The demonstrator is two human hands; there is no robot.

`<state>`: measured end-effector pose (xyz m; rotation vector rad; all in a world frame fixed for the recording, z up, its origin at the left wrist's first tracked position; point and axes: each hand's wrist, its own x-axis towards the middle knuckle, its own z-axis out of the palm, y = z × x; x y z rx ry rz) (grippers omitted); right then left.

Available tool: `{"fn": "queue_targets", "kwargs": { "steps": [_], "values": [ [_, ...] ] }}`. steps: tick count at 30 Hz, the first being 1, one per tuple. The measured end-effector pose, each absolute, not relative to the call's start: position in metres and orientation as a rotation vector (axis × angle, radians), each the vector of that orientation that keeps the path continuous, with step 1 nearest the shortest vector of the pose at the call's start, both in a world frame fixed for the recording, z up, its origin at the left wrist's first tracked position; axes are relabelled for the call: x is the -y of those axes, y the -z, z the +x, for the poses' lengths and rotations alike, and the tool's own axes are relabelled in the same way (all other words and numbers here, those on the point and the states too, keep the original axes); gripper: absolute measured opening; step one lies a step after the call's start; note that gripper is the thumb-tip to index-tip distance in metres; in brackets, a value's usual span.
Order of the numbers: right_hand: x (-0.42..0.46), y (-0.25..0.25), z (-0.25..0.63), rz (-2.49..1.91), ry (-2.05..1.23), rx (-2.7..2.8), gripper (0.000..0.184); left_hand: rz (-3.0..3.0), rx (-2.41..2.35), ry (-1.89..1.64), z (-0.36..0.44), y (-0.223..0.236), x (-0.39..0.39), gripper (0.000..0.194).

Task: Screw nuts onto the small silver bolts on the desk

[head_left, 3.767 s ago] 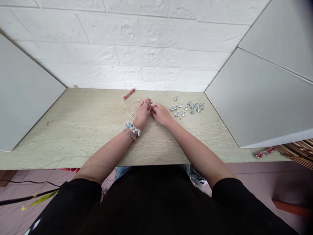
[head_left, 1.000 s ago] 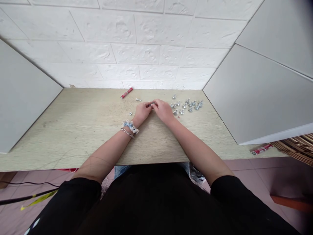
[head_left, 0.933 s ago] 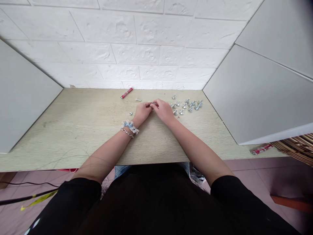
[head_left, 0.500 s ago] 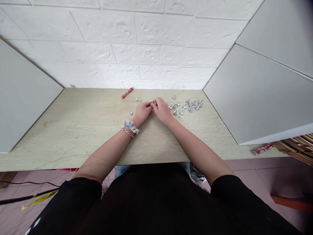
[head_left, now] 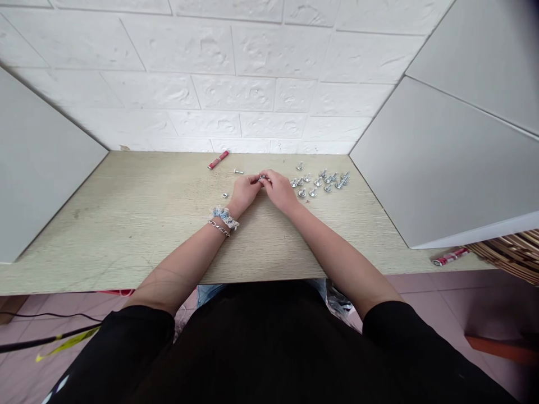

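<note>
My left hand (head_left: 245, 192) and my right hand (head_left: 278, 189) meet above the table, fingertips pinched together. Between them is a small shiny metal bolt (head_left: 263, 178), mostly covered by the fingers; whether a nut sits on it, I cannot tell. Just beyond my left hand a loose bolt (head_left: 238, 171) lies on its side. A single nut (head_left: 225, 195) rests to the left of that hand. To the right of my right hand several bolts with wide round bases (head_left: 318, 182) are grouped, most with shanks pointing up.
The wooden tabletop (head_left: 138, 224) ends at a white brick-pattern wall (head_left: 252, 92). A red tube (head_left: 218, 160) lies near the wall, another red tube (head_left: 450, 257) at the right edge beside a woven item (head_left: 509, 252). Grey panels (head_left: 463, 163) flank the table.
The fingers of my right hand have shifted slightly around the small metal piece, with the index finger a little lower. Both hands stay in place, and the things on the table lie as before.
</note>
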<state>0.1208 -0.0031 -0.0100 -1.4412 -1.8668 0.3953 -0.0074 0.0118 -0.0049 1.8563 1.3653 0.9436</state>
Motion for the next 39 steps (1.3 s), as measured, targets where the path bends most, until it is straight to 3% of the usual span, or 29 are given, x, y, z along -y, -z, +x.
{"fn": "queue_targets", "kwargs": {
  "steps": [11, 32, 39],
  "values": [
    [0.004, 0.003, 0.12, -1.48, -0.276, 1.858, 0.012, 1.832, -1.309, -0.944, -0.006, 0.003, -0.009, 0.026],
    [-0.001, 0.014, 0.119, -1.321, -0.339, 1.937, 0.028, 1.806, -1.362, -0.959, -0.007, 0.005, -0.012, 0.024],
    [0.001, 0.007, 0.122, -1.465, -0.364, 1.859, 0.013, 1.825, -1.306, -0.962, -0.007, 0.006, -0.011, 0.025]
  ]
}}
